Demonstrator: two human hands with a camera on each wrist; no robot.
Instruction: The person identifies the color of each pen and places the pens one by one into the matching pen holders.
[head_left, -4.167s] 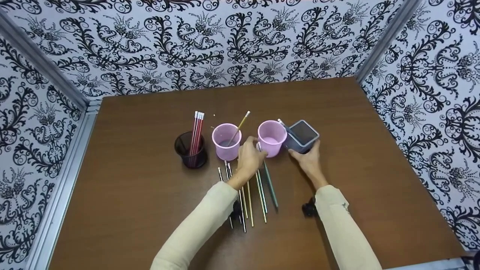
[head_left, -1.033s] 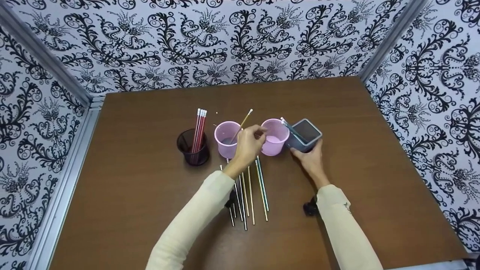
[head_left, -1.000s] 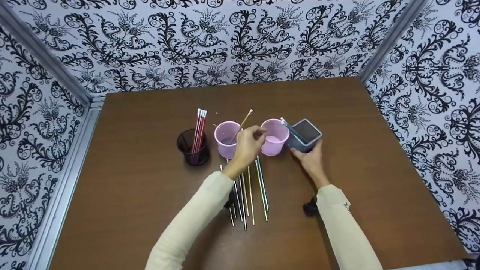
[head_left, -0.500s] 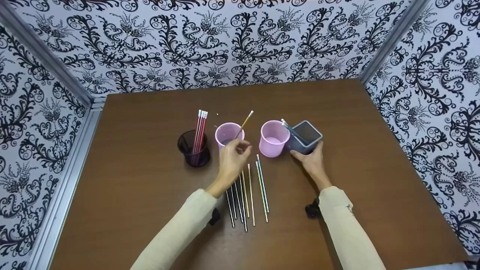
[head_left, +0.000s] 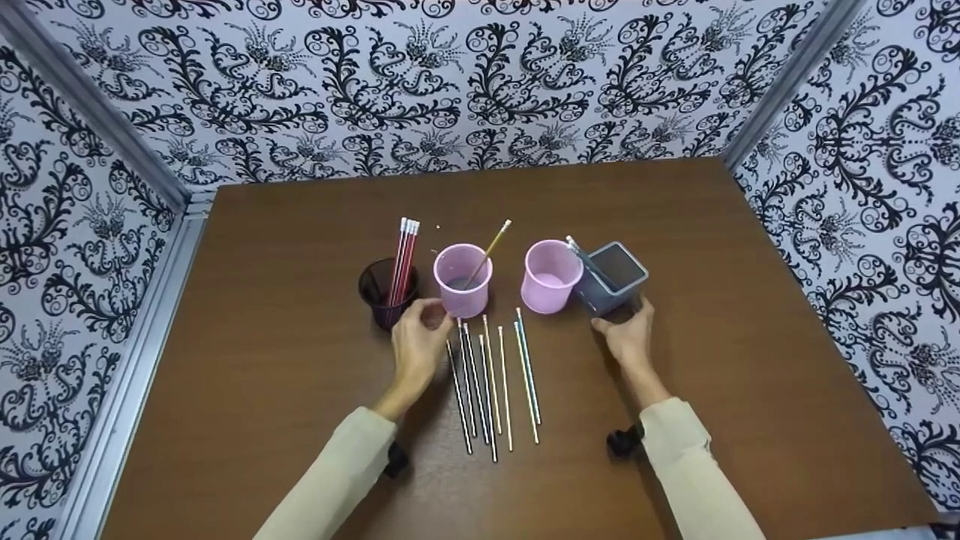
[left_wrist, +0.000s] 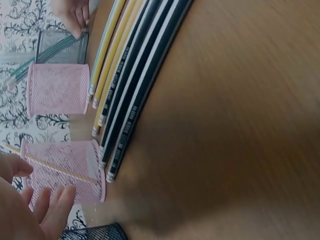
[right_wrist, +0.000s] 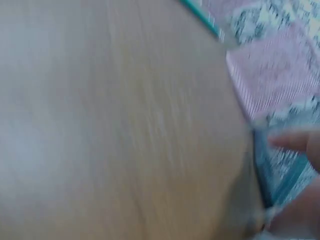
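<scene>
Newly shifted toward nine o'clock, the left hand [head_left: 418, 343] holds nothing, fingers parted, leaving the pencils [head_left: 506, 390] uncovered on the counter [head_left: 300, 300] at its three o'clock; the right hand [head_left: 631, 337], fingers apart, lies at six o'clock of the grey holder [head_left: 601, 298], contact unclear.

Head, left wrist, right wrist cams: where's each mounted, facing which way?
Head: worn on the head, looking forward and down at the brown table; left hand, right hand and cream sleeves show.
Left wrist: on that wrist, facing the loose pencils and pink cups; own fingers lower left, right hand top.
Right wrist: on that wrist, facing table and square holder; blurred, own fingers at right edge.
Head and left wrist share the leaning yellow pencil.
</scene>
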